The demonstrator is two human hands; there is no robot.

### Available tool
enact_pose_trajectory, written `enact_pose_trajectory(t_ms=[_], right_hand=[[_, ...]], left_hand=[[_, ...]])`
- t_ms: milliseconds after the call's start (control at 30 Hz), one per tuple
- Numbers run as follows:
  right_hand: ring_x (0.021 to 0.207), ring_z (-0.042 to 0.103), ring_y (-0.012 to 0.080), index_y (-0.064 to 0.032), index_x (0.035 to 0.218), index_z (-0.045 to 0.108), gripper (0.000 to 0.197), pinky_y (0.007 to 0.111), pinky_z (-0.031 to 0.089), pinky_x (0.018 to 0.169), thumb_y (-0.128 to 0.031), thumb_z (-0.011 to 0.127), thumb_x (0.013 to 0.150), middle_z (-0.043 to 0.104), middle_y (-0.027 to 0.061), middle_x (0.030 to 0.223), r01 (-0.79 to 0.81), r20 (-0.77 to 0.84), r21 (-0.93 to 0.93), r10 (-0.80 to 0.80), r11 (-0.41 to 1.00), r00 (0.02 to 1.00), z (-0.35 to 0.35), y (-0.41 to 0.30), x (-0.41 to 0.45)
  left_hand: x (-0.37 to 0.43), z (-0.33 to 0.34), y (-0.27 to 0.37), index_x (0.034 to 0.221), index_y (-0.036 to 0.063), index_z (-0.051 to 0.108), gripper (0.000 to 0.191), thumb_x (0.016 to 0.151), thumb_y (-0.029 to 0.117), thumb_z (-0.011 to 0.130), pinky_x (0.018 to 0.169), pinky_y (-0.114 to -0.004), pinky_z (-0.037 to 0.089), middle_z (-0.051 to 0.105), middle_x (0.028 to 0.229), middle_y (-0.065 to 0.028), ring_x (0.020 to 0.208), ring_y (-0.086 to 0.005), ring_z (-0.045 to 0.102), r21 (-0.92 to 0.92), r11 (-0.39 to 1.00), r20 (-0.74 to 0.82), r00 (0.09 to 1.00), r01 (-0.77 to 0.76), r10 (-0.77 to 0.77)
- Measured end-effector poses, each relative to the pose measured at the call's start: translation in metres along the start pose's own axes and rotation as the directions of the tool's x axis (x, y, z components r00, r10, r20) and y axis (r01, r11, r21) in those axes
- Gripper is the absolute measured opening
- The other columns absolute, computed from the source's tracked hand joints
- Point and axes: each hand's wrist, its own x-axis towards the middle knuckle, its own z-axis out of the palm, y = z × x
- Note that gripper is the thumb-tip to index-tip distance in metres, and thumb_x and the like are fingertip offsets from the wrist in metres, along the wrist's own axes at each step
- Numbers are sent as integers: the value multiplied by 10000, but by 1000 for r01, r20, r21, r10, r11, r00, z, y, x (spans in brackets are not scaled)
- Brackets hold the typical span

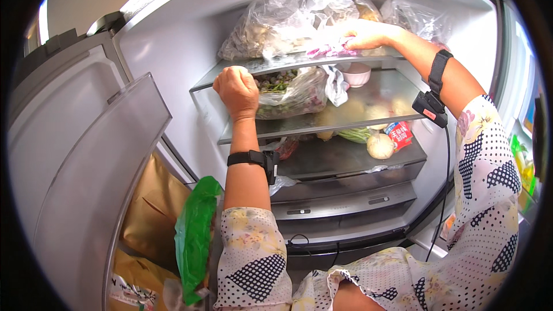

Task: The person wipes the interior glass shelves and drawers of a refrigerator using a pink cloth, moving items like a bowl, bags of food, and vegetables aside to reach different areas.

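Note:
An open refrigerator stands before me. My right hand (369,35) holds a pink and white cloth (332,48) on the top glass shelf (281,64), just in front of stuffed clear plastic bags (276,21). The hand is partly washed out by glare. My left hand (236,88) is curled at the left front edge of that shelf; whether its fingers grip the edge or anything else is hidden. Right behind it, on the shelf below, lies a clear bag of leafy vegetables (293,95). Farther right on that shelf sits a white bowl (356,74).
A lower shelf (311,162) bears a round pale vegetable (380,146), green beans (354,134) and a red packet (398,134). Drawers (345,205) lie beneath. At left, the open door's bin (99,155) holds brown paper bags (151,207) and a green plastic bag (196,239).

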Motion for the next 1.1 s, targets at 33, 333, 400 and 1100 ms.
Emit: enact_pose_trajectory(t_ms=[33,333,400,1100], right_hand=[[995,597,298,-42,1059,623,358,388,456,876,-227,579,756,640,173,1066,-2,-6,-3,2,1000,1000,2,-2,-8],[919,608,334,-104,1066,628,287,413,478,820,-220,557,814,642,158,1012,-46,-247,-124,14,991,969,43,-67,5],[908,615,326,-104,1075,627,289,406,482,817,-215,557,818,647,154,994,91,-343,-86,-115,992,932,55,-87,9],[834,633,346,-40,1043,620,230,384,498,748,-80,538,831,645,194,899,421,-766,441,88,793,637,86,-46,-149]], left_hand=[[1,-4,2,767,98,528,111,862,148,498,782,-395,393,573,785,-46,801,-275,548,6,1000,10,1000,20,-20],[4,-29,28,783,88,542,61,772,117,594,776,-415,433,595,816,-72,816,-301,561,-81,981,217,964,176,-155],[7,-33,37,787,81,544,68,763,117,596,783,-420,437,599,828,-82,830,-307,562,-66,977,262,948,201,-178],[-38,-31,241,1137,44,531,292,958,273,499,762,-277,450,584,1004,-42,869,-136,553,-489,487,595,685,724,-420]])
